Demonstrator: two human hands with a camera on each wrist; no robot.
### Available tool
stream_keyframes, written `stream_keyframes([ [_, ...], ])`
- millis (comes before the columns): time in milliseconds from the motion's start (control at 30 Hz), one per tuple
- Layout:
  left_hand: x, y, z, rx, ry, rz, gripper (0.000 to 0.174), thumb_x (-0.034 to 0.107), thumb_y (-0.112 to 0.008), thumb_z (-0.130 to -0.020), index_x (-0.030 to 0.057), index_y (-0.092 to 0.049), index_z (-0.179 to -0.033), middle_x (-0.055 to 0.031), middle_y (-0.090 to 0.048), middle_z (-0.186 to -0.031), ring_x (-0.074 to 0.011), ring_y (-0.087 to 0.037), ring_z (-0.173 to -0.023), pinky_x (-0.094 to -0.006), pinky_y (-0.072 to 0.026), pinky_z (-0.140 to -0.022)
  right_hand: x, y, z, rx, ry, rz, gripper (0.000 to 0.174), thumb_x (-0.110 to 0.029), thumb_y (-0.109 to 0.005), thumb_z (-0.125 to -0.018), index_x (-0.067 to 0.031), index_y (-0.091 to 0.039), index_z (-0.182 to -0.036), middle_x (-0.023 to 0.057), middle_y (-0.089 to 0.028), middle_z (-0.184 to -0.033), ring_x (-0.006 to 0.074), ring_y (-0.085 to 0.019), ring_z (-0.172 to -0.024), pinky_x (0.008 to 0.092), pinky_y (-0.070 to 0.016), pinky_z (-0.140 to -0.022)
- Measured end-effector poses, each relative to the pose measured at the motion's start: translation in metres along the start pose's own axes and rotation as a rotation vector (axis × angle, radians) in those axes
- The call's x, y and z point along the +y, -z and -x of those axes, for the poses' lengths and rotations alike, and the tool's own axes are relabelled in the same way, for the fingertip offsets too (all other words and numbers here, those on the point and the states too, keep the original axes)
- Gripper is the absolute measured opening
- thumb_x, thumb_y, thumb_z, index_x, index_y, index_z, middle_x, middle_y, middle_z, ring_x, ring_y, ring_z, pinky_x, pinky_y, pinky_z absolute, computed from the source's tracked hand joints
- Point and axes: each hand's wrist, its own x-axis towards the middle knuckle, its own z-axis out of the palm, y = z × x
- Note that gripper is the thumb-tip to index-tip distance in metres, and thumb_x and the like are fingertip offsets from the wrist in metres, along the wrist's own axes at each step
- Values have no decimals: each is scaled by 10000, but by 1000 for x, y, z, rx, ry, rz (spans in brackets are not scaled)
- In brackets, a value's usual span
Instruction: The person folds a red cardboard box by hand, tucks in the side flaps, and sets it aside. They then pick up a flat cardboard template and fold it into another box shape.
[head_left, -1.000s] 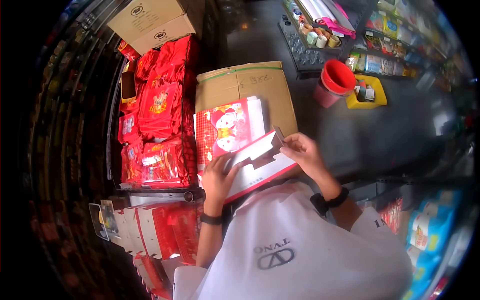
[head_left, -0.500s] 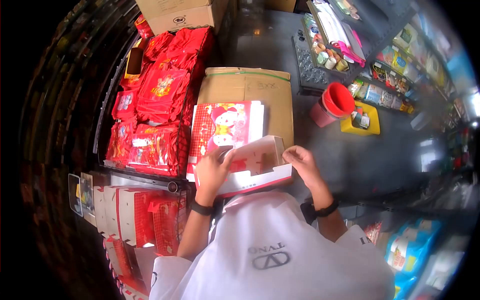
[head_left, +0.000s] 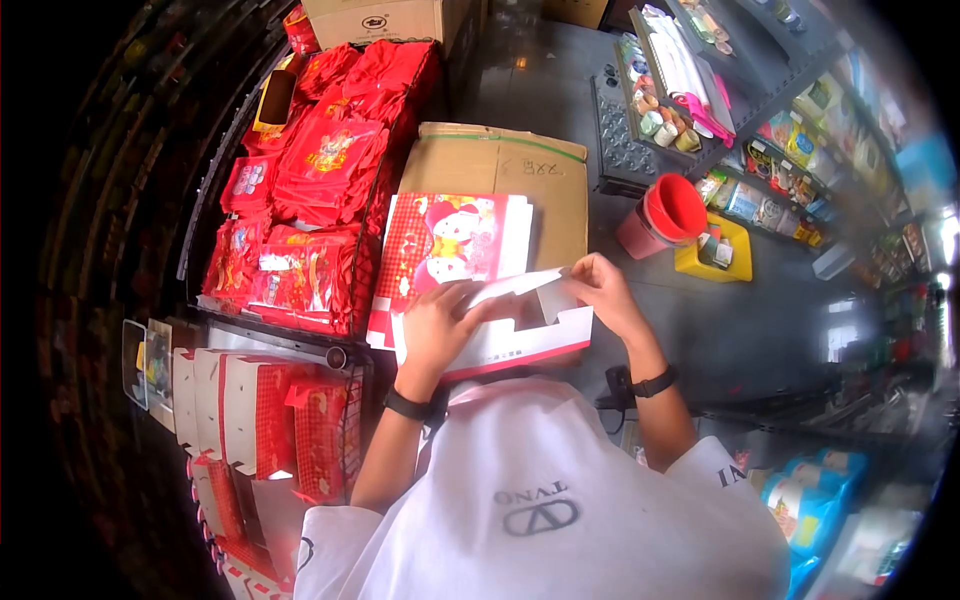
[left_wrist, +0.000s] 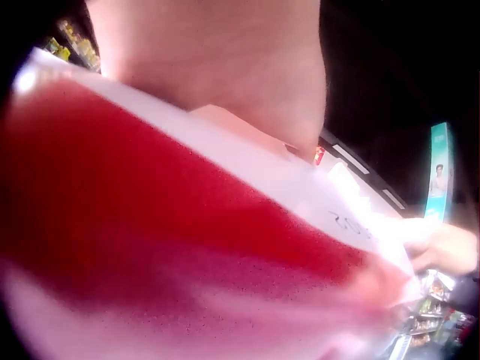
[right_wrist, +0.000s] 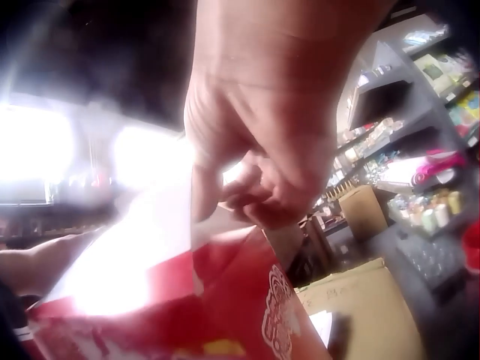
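A red-and-white cardboard gift box (head_left: pixel 535 345), partly folded up, lies in front of the person with its white inside and notched flaps showing. The left hand (head_left: pixel 437 325) grips the box's left end, its thumb toward the open middle. At the other end the right hand (head_left: pixel 602 290) pinches a raised end flap between thumb and fingers. In the right wrist view that hand (right_wrist: pixel 259 150) is over the box's red printed end panel (right_wrist: pixel 244 289). The left wrist view shows the red outer side (left_wrist: pixel 172 187) close up, blurred.
Printed flat box sheets (head_left: pixel 450 240) lie on a large brown carton (head_left: pixel 545 180). A wire rack of red packets (head_left: pixel 325 165) stands left. Folded red-and-white boxes (head_left: pixel 235 410) stand lower left. Red buckets (head_left: pixel 655 220) and a yellow bin (head_left: pixel 735 250) are on the floor right.
The box has gone from a flatter, tilted sheet to upright walls, and its back flap has since come forward over the opening. The right hand stays at the right end flap.
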Motion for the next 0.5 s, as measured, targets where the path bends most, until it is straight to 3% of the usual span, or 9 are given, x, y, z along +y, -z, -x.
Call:
stream_keyframes([
  [133,-3,0,3,-7,-86,-74,395,424,-759,-903,145,-786,-1182,-84,-761,-1139,-295,-699,-1047,-415,-533,-936,-9,0,20,-28,-120,-372,122,-94,-690,-1003,-12,-651,-1085,16,-698,-901,89,-648,-830,244,-520,-771],
  [233,-3,0,5,-33,-129,-102,395,417,-757,-907,169,-785,-1213,-84,-754,-1167,-295,-690,-1069,-418,-525,-954,-4,0,32,-100,-74,-179,122,-103,-725,-982,0,-677,-1025,33,-725,-961,87,-658,-873,237,-520,-778],
  [500,-2,-3,5,-89,-214,-137,393,412,-731,-928,212,-770,-1264,-89,-743,-1190,-303,-686,-1078,-437,-506,-978,-2,-13,46,63,-20,54,248,-198,-806,-924,18,-708,-997,74,-738,-890,115,-674,-831,286,-535,-776],
])
